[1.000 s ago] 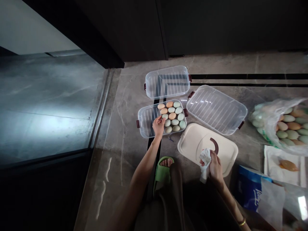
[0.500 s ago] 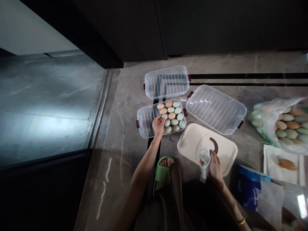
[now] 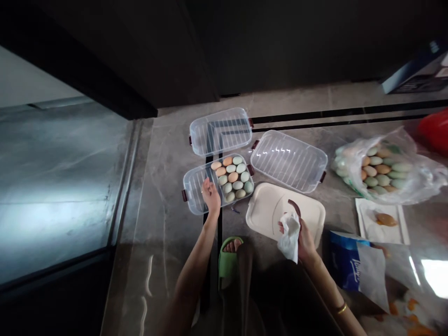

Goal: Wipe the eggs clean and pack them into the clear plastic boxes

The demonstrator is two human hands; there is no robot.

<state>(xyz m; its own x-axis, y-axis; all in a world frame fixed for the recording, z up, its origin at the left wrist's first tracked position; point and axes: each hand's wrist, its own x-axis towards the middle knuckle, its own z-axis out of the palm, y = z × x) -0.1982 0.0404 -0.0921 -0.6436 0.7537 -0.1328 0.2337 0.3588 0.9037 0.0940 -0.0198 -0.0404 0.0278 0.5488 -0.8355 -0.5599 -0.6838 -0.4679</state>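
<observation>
Head view: left hand (image 3: pixel 211 193) has drawn back from eggs (image 3: pixel 232 177)

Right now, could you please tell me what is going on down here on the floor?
A person crouches on the floor. Their left hand hangs open over the egg tray, beside the rows of eggs filling its right part. Their right hand grips a white tissue above a cream lid. A second clear tray and a third clear tray lie beyond, and a plastic bag of more eggs sits to the right.
</observation>
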